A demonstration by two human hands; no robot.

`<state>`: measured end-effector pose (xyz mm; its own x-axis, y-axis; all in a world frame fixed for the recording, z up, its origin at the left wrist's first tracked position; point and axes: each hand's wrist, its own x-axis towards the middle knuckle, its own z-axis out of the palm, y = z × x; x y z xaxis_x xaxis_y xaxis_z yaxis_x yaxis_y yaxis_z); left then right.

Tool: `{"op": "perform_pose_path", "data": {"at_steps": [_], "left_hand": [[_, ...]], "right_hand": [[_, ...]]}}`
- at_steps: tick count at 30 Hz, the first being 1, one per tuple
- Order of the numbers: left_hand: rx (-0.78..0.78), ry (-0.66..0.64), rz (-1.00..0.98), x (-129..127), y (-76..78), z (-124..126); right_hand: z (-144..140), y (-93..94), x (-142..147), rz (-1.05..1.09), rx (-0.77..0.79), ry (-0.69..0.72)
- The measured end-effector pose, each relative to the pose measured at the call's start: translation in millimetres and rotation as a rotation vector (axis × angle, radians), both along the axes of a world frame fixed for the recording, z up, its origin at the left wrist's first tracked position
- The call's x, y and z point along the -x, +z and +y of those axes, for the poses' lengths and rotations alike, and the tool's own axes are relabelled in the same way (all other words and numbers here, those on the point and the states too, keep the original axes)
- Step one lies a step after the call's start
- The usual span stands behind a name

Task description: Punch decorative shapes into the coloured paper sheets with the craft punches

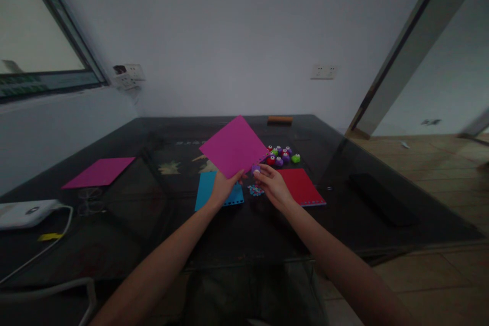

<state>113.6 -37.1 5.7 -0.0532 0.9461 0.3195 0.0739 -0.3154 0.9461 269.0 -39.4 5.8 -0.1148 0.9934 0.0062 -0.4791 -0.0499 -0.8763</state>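
My left hand (225,187) grips a magenta sheet of paper (235,146) by its near corner, holding it tilted above the table. In the fingers of my right hand (275,183) is a small purple craft punch (255,168), close to the sheet's right-hand edge; I cannot tell whether the paper sits in its slot. Small marks run along that edge. Below the hands lies a little heap of coloured paper bits (255,191). A blue sheet (205,187) with holes along its near edge lies under my left hand. To the right is a red sheet (303,187), its near edge also punched.
Several red, purple and green craft punches (279,161) cluster behind the red sheet. Another magenta sheet (100,172), glasses (90,201) and a white device (28,214) with a cable are at left. A black case (382,198) lies right, a brown roll (280,119) at the back.
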Motion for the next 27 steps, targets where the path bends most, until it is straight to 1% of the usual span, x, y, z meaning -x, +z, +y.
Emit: {"op": "perform_pose_path", "data": {"at_steps": [7, 11, 14, 18, 23, 27], "left_hand": [[0.005, 0.002, -0.014, -1.8, 0.8, -2.0], [0.050, 0.001, -0.046, -4.1, 4.8, -5.7], [0.064, 0.007, -0.040, -5.7, 8.9, -8.3], [0.058, 0.006, 0.020, -6.7, 11.8, -9.9], [0.027, 0.005, 0.134, -5.4, 8.0, -8.6], [0.019, 0.005, 0.205, -4.1, 6.7, -8.5]], "right_hand": [[-1.7, 0.5, 1.0, 0.000, 0.001, 0.002], [-3.7, 3.2, 1.2, -0.010, 0.018, -0.005], [-5.6, 5.7, 1.2, -0.044, -0.007, 0.008], [-6.7, 5.9, 1.3, -0.076, -0.036, 0.006], [-5.4, 1.4, 0.5, -0.101, -0.068, 0.062], [-5.1, -0.6, 0.6, -0.089, -0.065, 0.068]]}}
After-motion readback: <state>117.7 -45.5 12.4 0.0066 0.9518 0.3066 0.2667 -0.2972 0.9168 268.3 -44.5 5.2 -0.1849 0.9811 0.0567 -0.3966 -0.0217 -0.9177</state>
